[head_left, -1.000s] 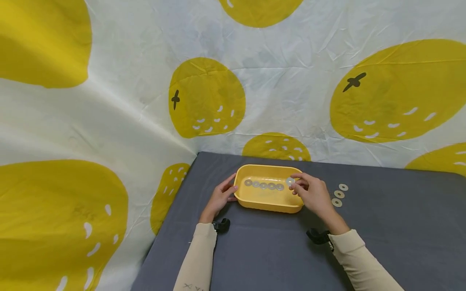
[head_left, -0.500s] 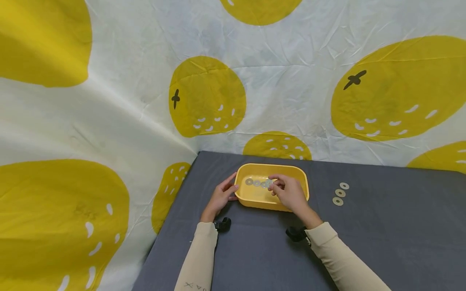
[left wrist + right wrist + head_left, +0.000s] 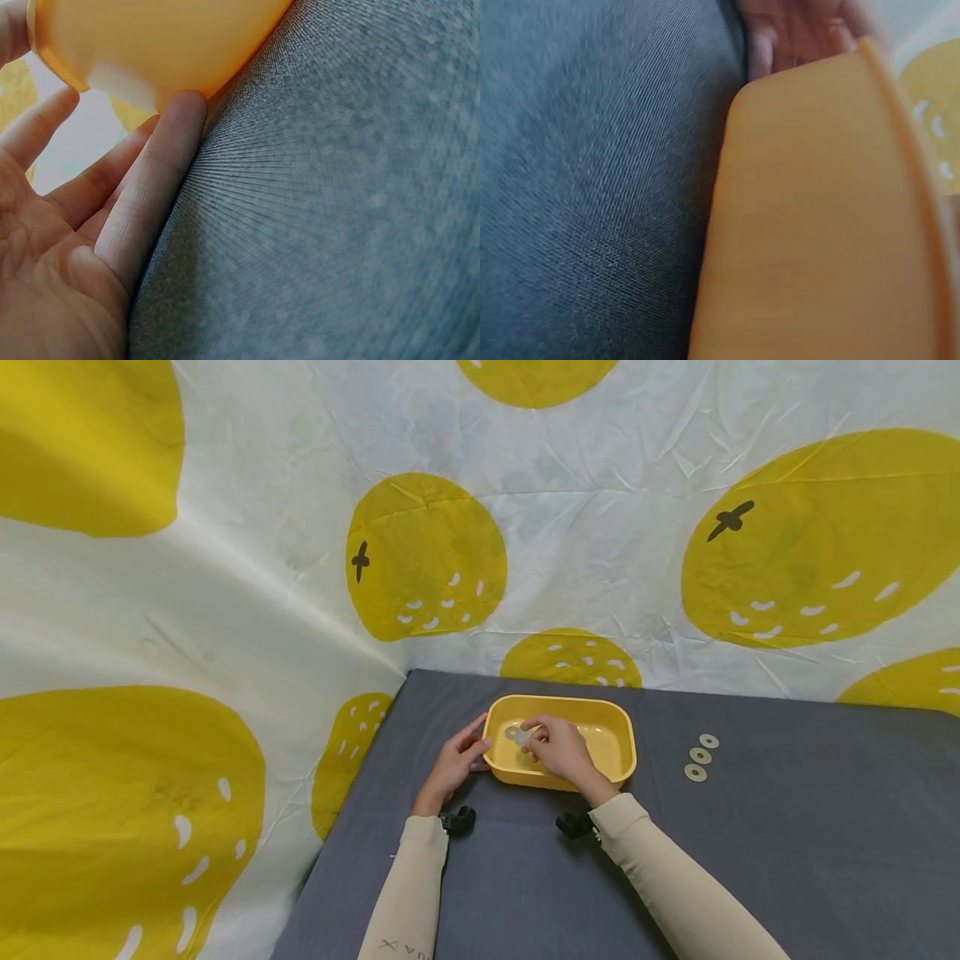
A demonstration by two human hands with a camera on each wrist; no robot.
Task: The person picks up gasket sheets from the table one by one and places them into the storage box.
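A shallow yellow plastic tray (image 3: 534, 779) stands on the cloth in the head view. My left hand (image 3: 452, 767) is at its left end, thumb over the rim and straight fingers along the outside. In the left wrist view, a finger (image 3: 180, 120) touches the tray's lower wall. Over the tray's inside, my right hand (image 3: 561, 750) pinches a pale flat washer (image 3: 521, 739) at its fingertips. Just left of that, another washer (image 3: 512, 732) lies on the tray floor. The right hand hides the floor behind it. The right wrist view is mostly the tray's outer wall (image 3: 817, 210).
Three washers lie in a slanting row right of the tray, the middle washer (image 3: 701, 756) among them. A dark grey cloth (image 3: 810, 793) covers the table. Behind and to the left hangs a white sheet (image 3: 577, 552) with large yellow fruit shapes.
My right hand has moved left across the tray, from its right end toward the left, with the washer at its fingertips. Washers visible earlier are now behind it. The left hand stays put.
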